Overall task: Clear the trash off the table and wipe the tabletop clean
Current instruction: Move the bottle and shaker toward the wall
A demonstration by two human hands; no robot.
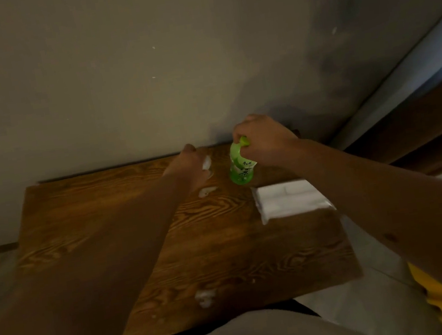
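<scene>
Gripping the green bottle [240, 168] around its neck and cap, our right hand [263, 139] was clenched tight on it near the far edge of the table [226, 252], close to the wall [141, 64]. Whether the bottle's base rested on the wood or hung just clear of it, we could not tell. Our left hand [189, 163] was curled around a bit of white crumpled paper [206, 163] just beside the bottle, fingers closed on it as far as we could see.

We judged the bottle to be thin plastic, light, probably near empty, and likely to dent if squeezed at its middle; the stiff neck under the cap seemed the surest place to hold it, and the label looked slick. The paper scraps would weigh almost nothing and crush easily, so a loose pinch would do.

More trash lay on the tabletop: a second scrap [206, 191] just below our left hand, and a third wad [205, 297] near the front edge, well apart from the others. A white folded cloth [290, 197] sat at the right side of the table, under our right forearm, ready for wiping once the clearing was done.
</scene>
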